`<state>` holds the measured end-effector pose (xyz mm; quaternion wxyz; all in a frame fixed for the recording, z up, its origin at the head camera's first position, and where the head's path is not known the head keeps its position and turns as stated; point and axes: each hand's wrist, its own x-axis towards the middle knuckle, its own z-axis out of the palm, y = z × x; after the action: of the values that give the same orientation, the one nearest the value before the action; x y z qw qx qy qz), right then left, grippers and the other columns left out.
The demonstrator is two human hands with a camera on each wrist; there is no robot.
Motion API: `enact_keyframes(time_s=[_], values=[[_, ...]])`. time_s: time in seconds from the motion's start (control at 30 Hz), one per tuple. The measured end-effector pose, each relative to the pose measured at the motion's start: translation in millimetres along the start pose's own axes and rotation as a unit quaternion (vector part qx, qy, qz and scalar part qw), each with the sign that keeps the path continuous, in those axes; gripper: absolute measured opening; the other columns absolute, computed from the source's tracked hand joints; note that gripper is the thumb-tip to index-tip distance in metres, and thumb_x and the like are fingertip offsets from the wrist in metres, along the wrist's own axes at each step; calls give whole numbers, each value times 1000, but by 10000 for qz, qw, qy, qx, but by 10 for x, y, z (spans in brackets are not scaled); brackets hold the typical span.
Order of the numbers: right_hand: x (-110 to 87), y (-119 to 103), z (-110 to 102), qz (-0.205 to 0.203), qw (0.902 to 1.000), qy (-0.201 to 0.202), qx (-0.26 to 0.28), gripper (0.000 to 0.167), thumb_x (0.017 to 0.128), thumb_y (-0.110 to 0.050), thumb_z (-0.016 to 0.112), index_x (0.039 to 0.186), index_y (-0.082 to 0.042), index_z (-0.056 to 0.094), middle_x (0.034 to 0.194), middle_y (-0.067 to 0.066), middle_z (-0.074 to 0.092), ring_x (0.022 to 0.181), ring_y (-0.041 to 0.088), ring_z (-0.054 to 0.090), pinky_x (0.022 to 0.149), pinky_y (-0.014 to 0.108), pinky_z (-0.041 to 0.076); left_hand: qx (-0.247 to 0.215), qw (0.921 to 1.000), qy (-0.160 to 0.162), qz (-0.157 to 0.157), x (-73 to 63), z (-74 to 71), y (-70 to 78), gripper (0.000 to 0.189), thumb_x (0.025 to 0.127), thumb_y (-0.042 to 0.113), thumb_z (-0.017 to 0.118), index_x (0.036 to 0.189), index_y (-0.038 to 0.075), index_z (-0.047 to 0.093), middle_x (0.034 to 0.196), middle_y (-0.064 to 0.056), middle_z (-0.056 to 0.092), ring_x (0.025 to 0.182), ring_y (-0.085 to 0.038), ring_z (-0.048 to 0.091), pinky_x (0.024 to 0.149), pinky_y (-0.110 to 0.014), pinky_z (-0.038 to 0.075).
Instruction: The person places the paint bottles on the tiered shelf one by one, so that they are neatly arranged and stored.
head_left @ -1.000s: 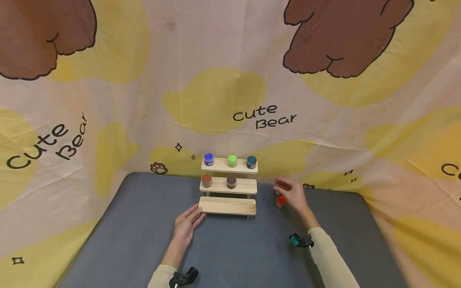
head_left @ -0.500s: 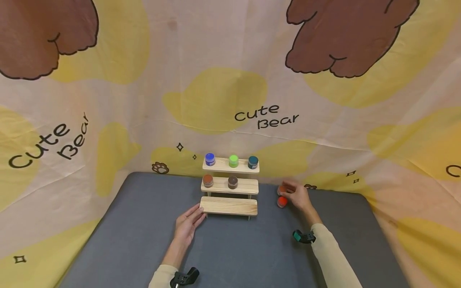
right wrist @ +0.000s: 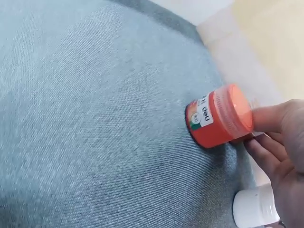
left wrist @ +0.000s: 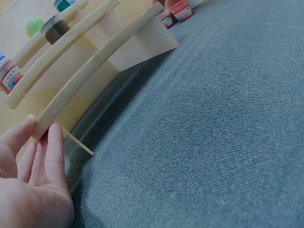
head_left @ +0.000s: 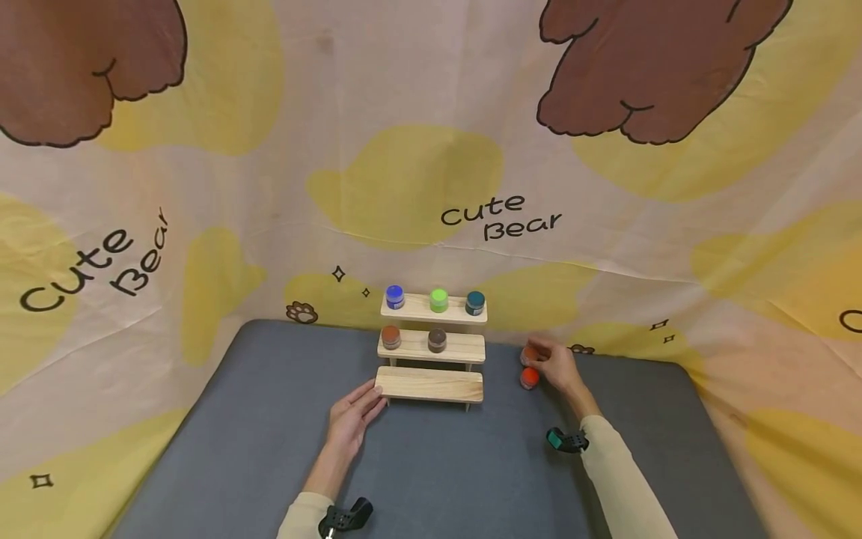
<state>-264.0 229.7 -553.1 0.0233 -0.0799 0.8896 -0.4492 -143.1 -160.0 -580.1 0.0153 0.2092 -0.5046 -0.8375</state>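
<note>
My left hand [head_left: 346, 425] pinches the left end of the lowest step of a three-tier wooden display stand [head_left: 429, 384], thumb on top and fingers beneath in the left wrist view. To the right of the stand, my right hand [head_left: 557, 368] pinches an orange-brown paint jar [head_left: 527, 355], mostly hidden by the fingers. Just in front of it a red-orange paint jar [right wrist: 213, 118] with a white label stands on the table. Blue [head_left: 394, 297], light green [head_left: 439, 301] and dark teal [head_left: 475, 303] jars stand on the top step; a rust-brown [head_left: 390, 337] and a dark brown jar [head_left: 437, 340] on the middle one.
A white jar [right wrist: 254, 209] stands beside my right hand in the right wrist view. The grey cloth-covered table [head_left: 444, 464] ends at a printed fabric backdrop [head_left: 404, 187] behind the stand. Dark bands sit on both wrists.
My right hand has come down onto the orange-brown jar, and its fingers have closed around it. The left hand keeps its hold on the stand. The head view has shifted slightly.
</note>
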Motion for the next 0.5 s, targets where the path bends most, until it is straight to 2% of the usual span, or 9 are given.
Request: enact_keyframes(time_s=[0.17, 0.3, 0.5], values=[[0, -13, 12, -97, 9997, 22, -227, 51, 86, 1, 73, 132, 9, 55, 127, 30, 58, 114, 43, 59, 94, 53, 55, -67, 10000, 44, -43, 0, 1, 11, 46, 89, -3, 68, 131, -13, 53, 125, -23, 61, 97, -17, 69, 93, -33, 58], [-29, -45, 1, -105, 9996, 143, -225, 50, 86, -1, 74, 132, 9, 56, 126, 29, 59, 112, 43, 60, 92, 53, 56, -53, 10000, 9, -13, -3, -5, 5, 51, 89, -1, 70, 133, -14, 50, 127, -25, 59, 97, -17, 69, 93, -33, 58], [-73, -83, -69, -358, 9984, 335, -277, 47, 85, -3, 76, 128, 8, 60, 118, 27, 64, 104, 41, 63, 88, 52, 58, -61, 10000, 44, -7, 8, 12, -13, 53, 89, 0, 70, 135, -15, 48, 130, -28, 56, 95, -17, 69, 92, -33, 58]])
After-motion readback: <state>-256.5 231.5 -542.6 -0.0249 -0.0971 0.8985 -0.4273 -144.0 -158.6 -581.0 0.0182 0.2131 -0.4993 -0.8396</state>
